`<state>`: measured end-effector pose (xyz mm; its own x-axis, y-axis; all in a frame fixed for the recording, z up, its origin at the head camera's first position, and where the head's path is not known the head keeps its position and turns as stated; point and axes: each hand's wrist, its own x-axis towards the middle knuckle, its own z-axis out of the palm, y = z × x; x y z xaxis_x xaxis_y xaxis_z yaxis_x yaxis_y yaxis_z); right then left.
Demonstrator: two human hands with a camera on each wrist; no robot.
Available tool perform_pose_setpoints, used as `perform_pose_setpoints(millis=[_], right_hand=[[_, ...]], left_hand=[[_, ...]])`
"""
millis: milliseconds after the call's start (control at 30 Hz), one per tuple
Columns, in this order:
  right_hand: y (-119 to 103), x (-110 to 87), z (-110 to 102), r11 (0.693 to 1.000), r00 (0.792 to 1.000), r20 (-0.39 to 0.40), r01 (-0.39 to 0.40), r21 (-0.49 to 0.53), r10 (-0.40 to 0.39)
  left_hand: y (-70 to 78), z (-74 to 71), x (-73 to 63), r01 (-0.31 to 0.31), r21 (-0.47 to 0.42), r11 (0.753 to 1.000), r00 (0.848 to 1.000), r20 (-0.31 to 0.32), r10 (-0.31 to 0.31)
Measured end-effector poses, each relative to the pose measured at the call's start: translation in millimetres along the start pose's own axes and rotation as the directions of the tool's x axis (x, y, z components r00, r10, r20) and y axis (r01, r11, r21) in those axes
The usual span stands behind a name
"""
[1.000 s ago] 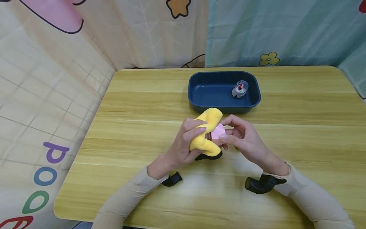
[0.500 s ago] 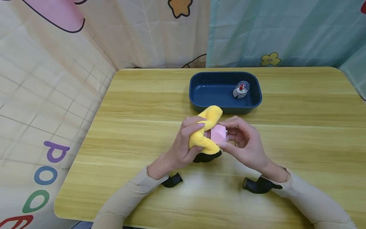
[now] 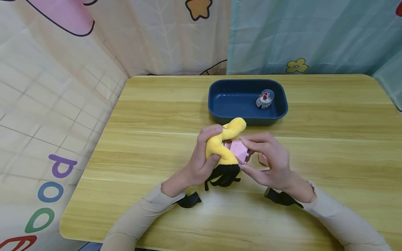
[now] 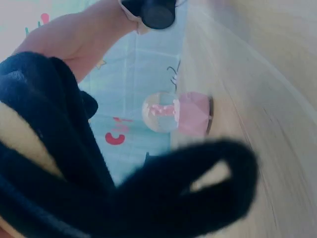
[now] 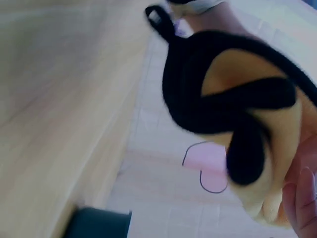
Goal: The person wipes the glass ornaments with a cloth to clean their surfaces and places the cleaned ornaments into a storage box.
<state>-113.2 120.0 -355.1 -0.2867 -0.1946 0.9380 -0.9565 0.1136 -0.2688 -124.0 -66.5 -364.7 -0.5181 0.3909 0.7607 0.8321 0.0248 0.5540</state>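
Observation:
My left hand [image 3: 201, 164] grips a yellow plush toy [image 3: 216, 144] with black bands and loops [image 3: 226, 171]. Against its yellow side my right hand [image 3: 274, 158] pinches a pink snow globe by its faceted base [image 3: 239, 150], where a small pale knob sticks out. The plush hides most of the globe end. In the right wrist view the plush [image 5: 277, 134] shows its black limbs, with fingertips beside it. A second pink snow globe [image 4: 193, 113] stands on the table in the left wrist view; part of its pink base [image 3: 263, 159] shows behind my right hand.
A dark blue tub [image 3: 232, 117] stands just beyond the hands, with a white and red snow globe [image 3: 265, 99] at its right end. The wooden table [image 3: 150, 139] extends to both sides. Printed curtains [image 3: 176, 38] hang along its back and left.
The plush has turned, bringing more of its black bands and loops into view below. My right hand has shifted slightly right and down, and the pink base behind it now shows.

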Motion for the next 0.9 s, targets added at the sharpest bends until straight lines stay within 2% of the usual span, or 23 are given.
perform_pose_setpoints(millis=[100,167,267,367,467,600,733,833,900], right_hand=[[1.6,2.4,0.3,0.980,0.991,0.026,0.136,-0.143,-0.134],[3.1,4.8,-0.1,0.957,0.975,0.065,0.223,-0.188,-0.214],[5.7,8.1,-2.1,0.918,0.943,0.143,0.326,-0.224,-0.300],[7.7,9.5,-3.2,0.904,0.925,0.185,0.368,-0.219,-0.332],[9.4,8.5,-3.1,0.916,0.932,0.187,0.345,-0.205,-0.309],[11.8,4.1,-2.0,0.952,0.962,0.154,0.252,-0.172,-0.227],[15.3,-0.4,-0.8,0.993,0.987,0.113,0.115,-0.019,-0.112],[16.3,-2.9,-0.8,0.994,0.992,0.122,0.012,0.109,-0.026],[15.4,-4.0,-1.6,0.985,0.987,0.153,-0.065,0.157,0.041]], left_hand=[[2.6,1.1,-0.6,0.102,-0.115,0.988,0.995,0.020,-0.101],[3.6,2.0,-0.7,0.176,-0.201,0.964,0.984,0.037,-0.172],[3.7,3.2,-0.6,0.272,-0.306,0.912,0.962,0.063,-0.266],[2.3,3.8,-1.9,0.331,-0.326,0.885,0.942,0.064,-0.329],[1.3,4.3,-2.7,0.358,-0.333,0.872,0.931,0.055,-0.361],[0.6,6.0,-3.1,0.384,-0.368,0.847,0.917,0.043,-0.398],[2.1,8.3,-3.9,0.400,-0.415,0.817,0.904,0.029,-0.427],[4.5,9.7,-4.3,0.389,-0.434,0.813,0.906,0.021,-0.422],[5.8,10.5,-4.4,0.380,-0.437,0.815,0.911,0.022,-0.413]])
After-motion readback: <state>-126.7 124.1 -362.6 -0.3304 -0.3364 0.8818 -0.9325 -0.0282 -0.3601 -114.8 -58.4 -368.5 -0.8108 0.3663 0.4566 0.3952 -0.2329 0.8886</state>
